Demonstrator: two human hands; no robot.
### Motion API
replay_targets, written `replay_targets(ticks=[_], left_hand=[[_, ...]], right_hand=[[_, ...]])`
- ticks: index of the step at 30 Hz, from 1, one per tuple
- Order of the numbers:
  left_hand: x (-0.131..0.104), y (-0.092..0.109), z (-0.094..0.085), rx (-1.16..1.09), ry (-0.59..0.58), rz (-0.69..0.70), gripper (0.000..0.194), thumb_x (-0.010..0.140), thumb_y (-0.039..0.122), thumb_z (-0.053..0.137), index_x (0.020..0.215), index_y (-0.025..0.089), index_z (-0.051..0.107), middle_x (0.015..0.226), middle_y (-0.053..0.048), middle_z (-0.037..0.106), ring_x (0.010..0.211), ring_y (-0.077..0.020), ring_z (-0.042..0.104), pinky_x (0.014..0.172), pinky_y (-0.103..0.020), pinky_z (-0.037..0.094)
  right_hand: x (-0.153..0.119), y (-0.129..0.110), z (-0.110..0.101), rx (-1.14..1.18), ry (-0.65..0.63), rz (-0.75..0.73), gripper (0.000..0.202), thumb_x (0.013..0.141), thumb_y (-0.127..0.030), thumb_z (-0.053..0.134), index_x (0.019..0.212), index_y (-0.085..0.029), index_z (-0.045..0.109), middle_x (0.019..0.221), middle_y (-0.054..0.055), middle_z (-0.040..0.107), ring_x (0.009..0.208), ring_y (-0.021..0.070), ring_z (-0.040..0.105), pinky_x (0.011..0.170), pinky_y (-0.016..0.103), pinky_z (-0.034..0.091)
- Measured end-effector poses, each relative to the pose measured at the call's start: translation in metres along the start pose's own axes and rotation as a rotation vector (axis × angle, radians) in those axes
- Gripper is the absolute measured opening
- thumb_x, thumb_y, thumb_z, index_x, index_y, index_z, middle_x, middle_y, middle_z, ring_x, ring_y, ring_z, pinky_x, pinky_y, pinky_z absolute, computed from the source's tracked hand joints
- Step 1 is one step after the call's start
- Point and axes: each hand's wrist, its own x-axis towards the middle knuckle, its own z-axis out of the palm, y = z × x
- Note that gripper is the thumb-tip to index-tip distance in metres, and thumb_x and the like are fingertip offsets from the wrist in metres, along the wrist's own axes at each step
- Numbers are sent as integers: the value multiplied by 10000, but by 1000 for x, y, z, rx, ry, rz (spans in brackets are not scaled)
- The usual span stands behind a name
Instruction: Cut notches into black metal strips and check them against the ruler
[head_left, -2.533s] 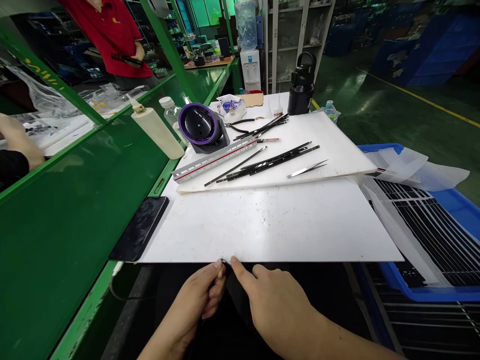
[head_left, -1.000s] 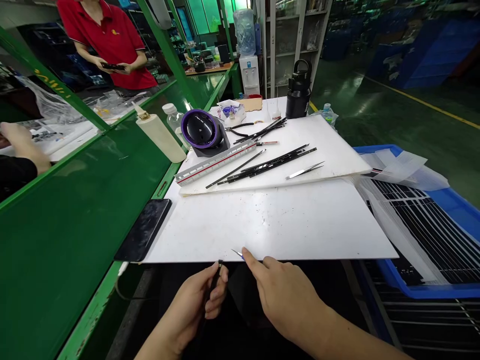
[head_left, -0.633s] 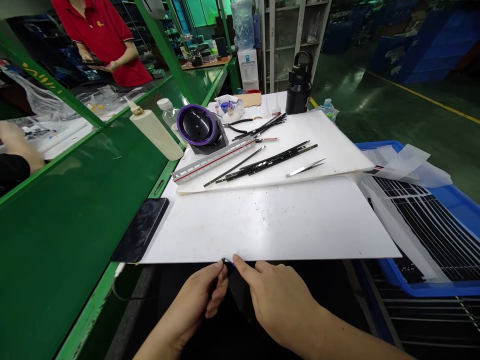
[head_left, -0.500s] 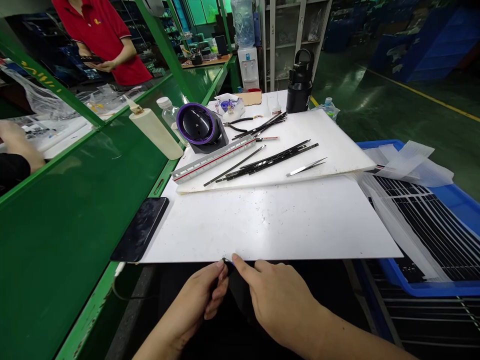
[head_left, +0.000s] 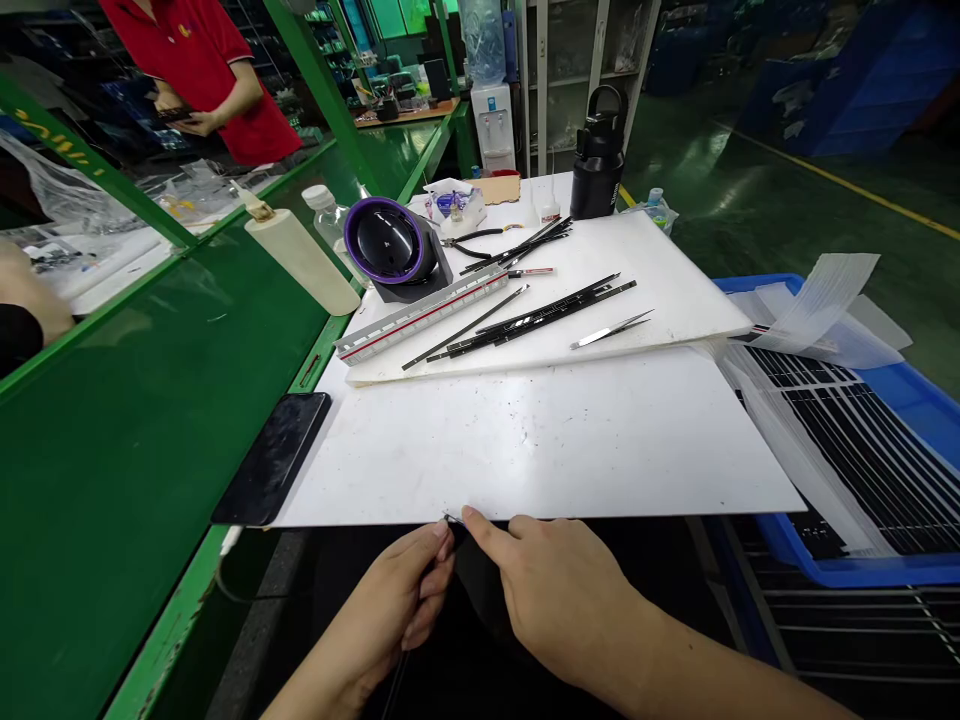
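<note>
My left hand is closed, thumb against finger, on a thin black strip whose lower part trails below the fist. A small dark tip pokes out above the thumb. My right hand is closed with its index finger stretched toward that tip. A slim, pale, pointed sliver runs from under this finger to the strip's end; its kind is too small to tell, and the rest of it is hidden. Both hands are at the front edge of the white board.
On a white foam slab lie black strips, tweezers and a scale ruler. Behind are a purple-rimmed device, pliers and a black flask. A phone lies left; a blue tray with strips stands right.
The view has shifted slightly. My hands stay nearly in place at the board's edge, and a length of the black strip now shows below my left hand.
</note>
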Motion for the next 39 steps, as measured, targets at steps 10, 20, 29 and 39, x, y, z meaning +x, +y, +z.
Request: replay_targets(ticks=[10, 20, 29, 39], left_hand=[[3, -3, -1, -15, 11, 8, 365, 862, 528, 482, 716, 199, 428, 523, 99, 333, 367, -16, 170, 327, -138, 101], [2, -2, 1, -18, 5, -1, 350, 857, 511, 482, 705, 200, 423, 523, 95, 335, 364, -17, 173, 334, -149, 83], [2, -2, 1, -21, 21, -2, 358, 847, 521, 493, 702, 201, 423, 522, 96, 340, 359, -14, 177, 336, -149, 101], [2, -2, 2, 10, 31, 15, 373, 822, 538, 520, 700, 200, 421, 521, 96, 337, 363, -15, 186, 338, -149, 96]], right_hand=[[0, -2, -2, -10, -32, 17, 692, 770, -121, 437, 1441, -266, 354, 786, 32, 678, 542, 203, 596, 435, 306, 195], [0, 1, -4, 70, -23, 12, 638, 823, -145, 401, 1445, -272, 346, 793, 28, 689, 585, 203, 604, 457, 306, 245], [1, -3, -6, 22, -61, 22, 684, 791, -131, 425, 1454, -261, 323, 796, 34, 677, 541, 205, 588, 443, 305, 213], [-2, -6, -1, -30, -49, 45, 697, 778, -129, 443, 1450, -270, 319, 808, 34, 668, 526, 218, 606, 431, 310, 212]])
